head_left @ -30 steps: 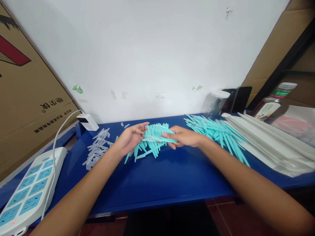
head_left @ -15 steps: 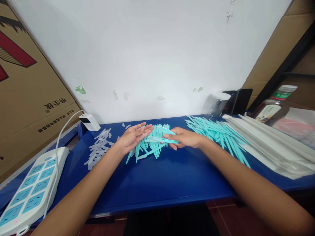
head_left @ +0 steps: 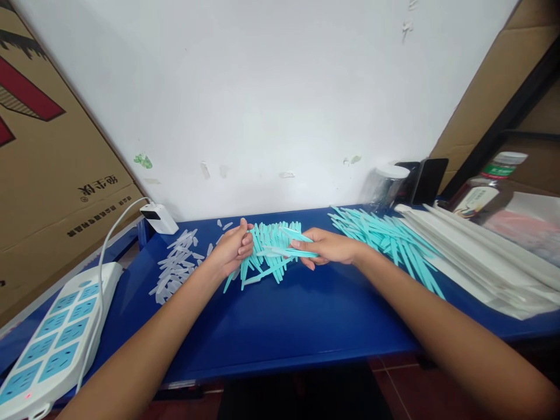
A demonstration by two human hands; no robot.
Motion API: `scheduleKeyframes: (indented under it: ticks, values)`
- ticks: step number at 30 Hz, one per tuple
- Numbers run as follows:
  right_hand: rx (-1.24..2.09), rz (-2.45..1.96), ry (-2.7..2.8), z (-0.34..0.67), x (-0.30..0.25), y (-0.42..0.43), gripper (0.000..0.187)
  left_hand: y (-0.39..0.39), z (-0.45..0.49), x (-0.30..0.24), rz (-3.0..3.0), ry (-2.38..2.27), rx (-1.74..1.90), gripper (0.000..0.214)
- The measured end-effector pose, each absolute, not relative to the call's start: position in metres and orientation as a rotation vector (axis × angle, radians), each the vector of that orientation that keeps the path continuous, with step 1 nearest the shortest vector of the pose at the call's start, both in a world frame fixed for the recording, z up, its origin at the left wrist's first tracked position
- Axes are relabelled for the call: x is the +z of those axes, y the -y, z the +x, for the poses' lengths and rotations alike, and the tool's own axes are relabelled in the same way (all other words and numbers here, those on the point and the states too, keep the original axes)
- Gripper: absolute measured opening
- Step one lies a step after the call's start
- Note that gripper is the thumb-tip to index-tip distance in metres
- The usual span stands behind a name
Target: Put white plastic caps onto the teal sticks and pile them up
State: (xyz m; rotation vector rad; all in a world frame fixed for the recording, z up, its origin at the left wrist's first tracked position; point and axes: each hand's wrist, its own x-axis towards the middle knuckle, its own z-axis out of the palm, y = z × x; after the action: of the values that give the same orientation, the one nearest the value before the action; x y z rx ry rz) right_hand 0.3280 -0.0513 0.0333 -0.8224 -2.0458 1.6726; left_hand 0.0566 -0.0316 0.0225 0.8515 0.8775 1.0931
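My right hand (head_left: 322,246) is closed around a few slim turquoise eyebrow razors (head_left: 301,253), whose ends point left over the middle pile. Curled with its thumb up, my left hand (head_left: 235,249) is at the left side of that pile; whether a small piece is inside its fingers is hidden. Beneath and between both hands lies the pile of turquoise razors (head_left: 268,269), many side by side. Left of my left hand, small translucent caps (head_left: 175,265) are heaped, and a few lie scattered near the wall.
A second heap of turquoise razors (head_left: 385,236) lies to the right, beside stacked white sleeves (head_left: 472,262). Behind are a clear jar (head_left: 387,186), dark phone-like slabs (head_left: 431,181) and a bottle (head_left: 485,186). At left are a power strip (head_left: 56,338), a white charger (head_left: 161,219) and a carton (head_left: 56,157).
My left hand has gone from open, with fingers stretched over the pile, to curled closed, and drawn slightly left. My right hand stays nearly in place with its razors.
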Motion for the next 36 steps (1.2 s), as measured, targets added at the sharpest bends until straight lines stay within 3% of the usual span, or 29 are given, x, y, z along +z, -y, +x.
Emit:
scheduleKeyframes:
  ticks: [5,8,11,18,23,29,36]
  values:
    - [1.666,-0.830,2.065,0.327,0.036,0.053,0.059,0.031,0.054,0.026,0.824,-0.810,1.006,0.010]
    - [1.657,-0.823,2.078,0.328,0.033,0.051,0.060,0.034,0.055,0.031,0.920,-0.809,1.015,0.030]
    - [1.663,-0.818,2.067,0.329,0.031,0.049,0.058,0.038,0.056,0.036,1.015,-0.830,0.959,0.036]
    - [1.676,-0.820,2.068,0.328,0.032,0.050,0.060,0.038,0.056,0.032,1.234,-0.945,1.025,0.024]
    - [1.662,-0.824,2.092,0.328,0.034,0.051,0.061,0.038,0.057,0.029,1.228,-1.051,1.112,0.031]
    - [1.645,-0.831,2.115,0.330,0.033,0.050,0.063,0.036,0.053,0.036,1.143,-1.016,1.127,0.015]
    - [1.632,-0.851,2.129,0.328,0.035,0.052,0.063,0.036,0.054,0.035,1.269,-0.921,0.933,0.038]
